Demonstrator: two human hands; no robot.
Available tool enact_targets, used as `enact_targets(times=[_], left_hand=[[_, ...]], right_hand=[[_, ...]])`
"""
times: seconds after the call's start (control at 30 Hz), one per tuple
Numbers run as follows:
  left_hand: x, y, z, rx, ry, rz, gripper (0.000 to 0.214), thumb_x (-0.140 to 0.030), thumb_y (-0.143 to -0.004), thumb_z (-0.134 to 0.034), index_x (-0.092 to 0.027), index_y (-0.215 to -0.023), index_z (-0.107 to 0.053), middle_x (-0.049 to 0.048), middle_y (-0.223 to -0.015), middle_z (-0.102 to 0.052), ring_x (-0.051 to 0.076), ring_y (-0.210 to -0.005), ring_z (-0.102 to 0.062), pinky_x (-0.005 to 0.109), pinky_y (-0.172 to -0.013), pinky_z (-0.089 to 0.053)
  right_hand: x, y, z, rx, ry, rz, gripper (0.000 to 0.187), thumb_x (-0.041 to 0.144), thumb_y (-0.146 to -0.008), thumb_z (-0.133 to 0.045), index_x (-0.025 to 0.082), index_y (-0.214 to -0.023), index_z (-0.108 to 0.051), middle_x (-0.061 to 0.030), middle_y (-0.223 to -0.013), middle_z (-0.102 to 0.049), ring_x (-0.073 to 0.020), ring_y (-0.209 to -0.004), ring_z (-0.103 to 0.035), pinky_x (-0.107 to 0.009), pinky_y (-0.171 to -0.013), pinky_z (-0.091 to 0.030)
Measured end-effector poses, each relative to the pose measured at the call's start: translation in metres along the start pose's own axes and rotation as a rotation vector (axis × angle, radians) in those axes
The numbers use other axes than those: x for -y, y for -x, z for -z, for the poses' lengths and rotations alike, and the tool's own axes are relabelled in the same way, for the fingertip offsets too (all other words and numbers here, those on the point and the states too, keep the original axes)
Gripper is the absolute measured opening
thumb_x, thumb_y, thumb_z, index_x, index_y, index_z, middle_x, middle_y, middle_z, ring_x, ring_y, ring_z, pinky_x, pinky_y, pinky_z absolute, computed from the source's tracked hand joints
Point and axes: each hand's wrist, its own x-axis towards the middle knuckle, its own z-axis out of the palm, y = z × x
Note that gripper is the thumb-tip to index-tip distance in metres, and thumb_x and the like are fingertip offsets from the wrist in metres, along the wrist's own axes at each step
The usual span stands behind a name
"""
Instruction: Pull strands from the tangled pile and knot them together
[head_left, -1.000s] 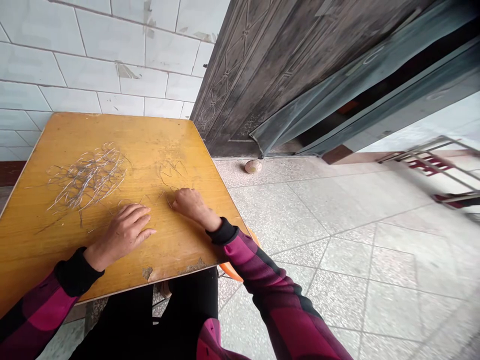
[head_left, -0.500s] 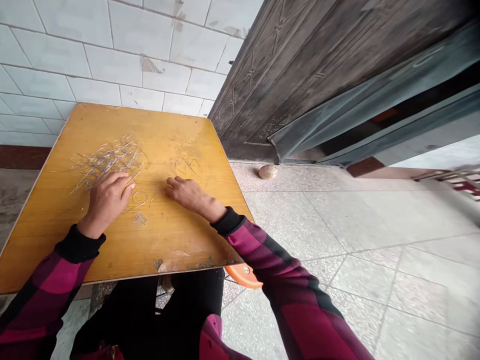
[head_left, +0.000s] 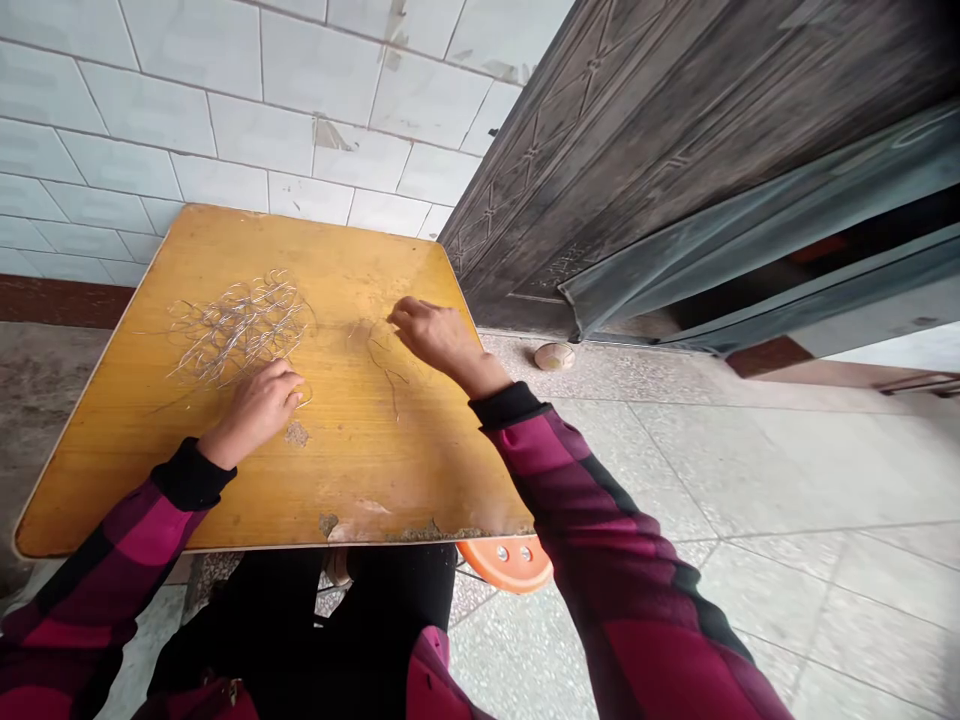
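Observation:
A tangled pile of thin silvery wires (head_left: 244,325) lies on the left part of the yellow wooden table (head_left: 360,470). My left hand (head_left: 255,408) rests at the pile's near right edge, its fingers closed on a curved piece of wire (head_left: 306,397) that shows past the fingertips. Farther right, my right hand (head_left: 436,335) is held in a pinch over the table. Whatever sits between those fingertips is too small to make out. Just left of and below that hand, a few thin dark wires (head_left: 388,372) lie apart from the pile.
White wall tiles (head_left: 225,140) stand behind the table, and a dark carved door (head_left: 540,190) is at the right. An orange stool (head_left: 510,566) sits under the near right edge. On the floor by the door lies a pale round object (head_left: 555,356).
My right hand has moved up and right, and the loose wires near it lie differently. My left hand has shifted right, closing over the curved wire. The view has shifted slightly.

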Motion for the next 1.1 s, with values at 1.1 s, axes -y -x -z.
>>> enact_targets(times=[1.1], left_hand=[[-0.020, -0.016, -0.013, -0.140, -0.109, -0.055, 0.017, -0.007, -0.082, -0.046, -0.017, -0.073, -0.056, 0.0035, -0.071, -0.062, 0.014, -0.062, -0.054, 0.027, -0.060, -0.040]], right_hand=[[0.077, 0.047, -0.065, 0.050, -1.613, -0.124, 0.036, 0.040, -0.081, -0.064, 0.015, -0.107, -0.060, -0.0060, -0.096, -0.065, -0.0086, -0.064, -0.056, -0.022, -0.057, -0.045]])
